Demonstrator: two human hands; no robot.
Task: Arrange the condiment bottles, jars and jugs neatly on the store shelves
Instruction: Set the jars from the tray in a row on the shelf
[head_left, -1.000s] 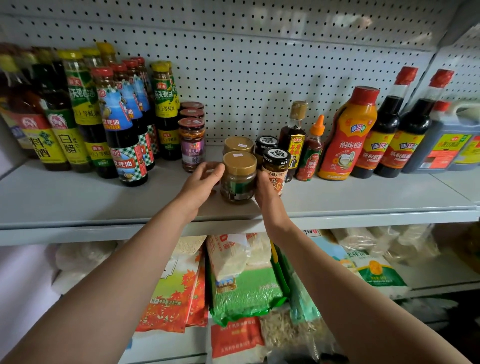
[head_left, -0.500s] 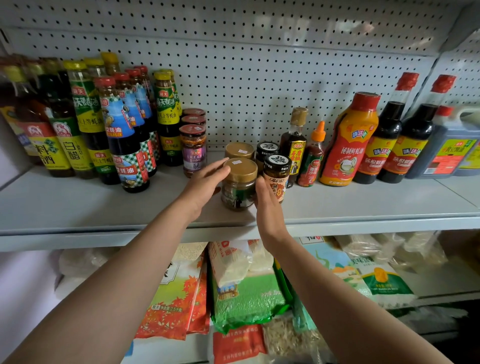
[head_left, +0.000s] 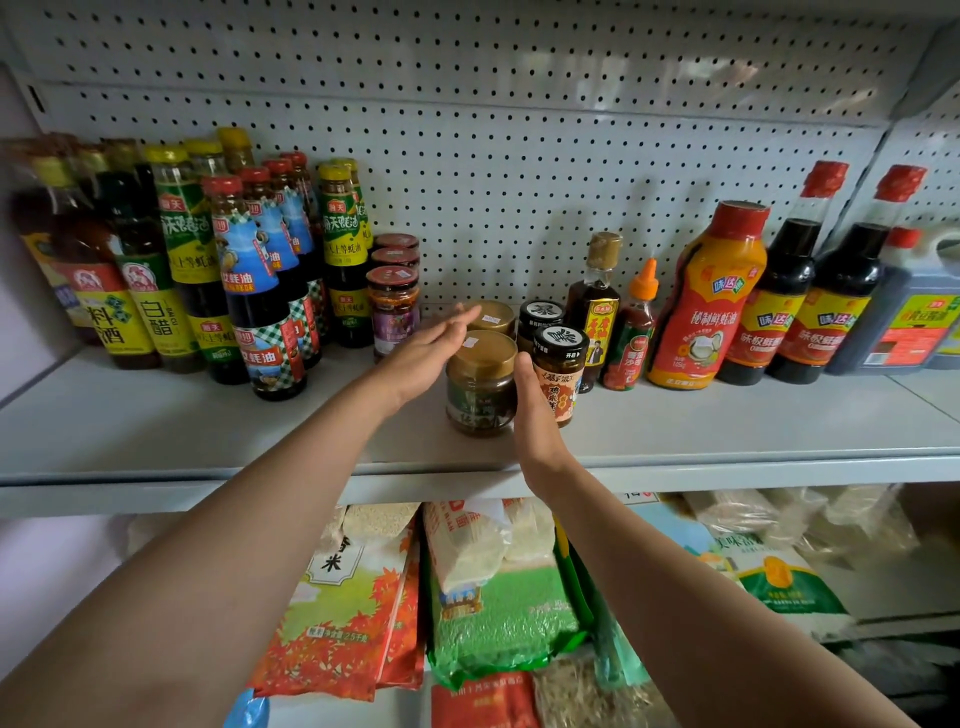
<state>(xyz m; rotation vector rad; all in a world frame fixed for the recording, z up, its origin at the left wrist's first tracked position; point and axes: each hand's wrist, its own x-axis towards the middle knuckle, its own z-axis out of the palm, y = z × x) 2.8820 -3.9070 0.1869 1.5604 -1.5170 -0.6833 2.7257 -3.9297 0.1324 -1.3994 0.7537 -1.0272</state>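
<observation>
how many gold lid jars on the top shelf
2: the front gold-lid jar stands between both hands at the shelf's front; the rear gold-lid jar sits directly behind it. Others may be hidden.

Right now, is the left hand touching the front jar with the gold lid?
Apart. The head view shows the left hand open, fingers straight, lifted off the front gold-lid jar with shelf showing between them.

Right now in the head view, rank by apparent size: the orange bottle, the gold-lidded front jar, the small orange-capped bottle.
1. orange bottle
2. gold-lidded front jar, though nearer the camera
3. small orange-capped bottle
</observation>
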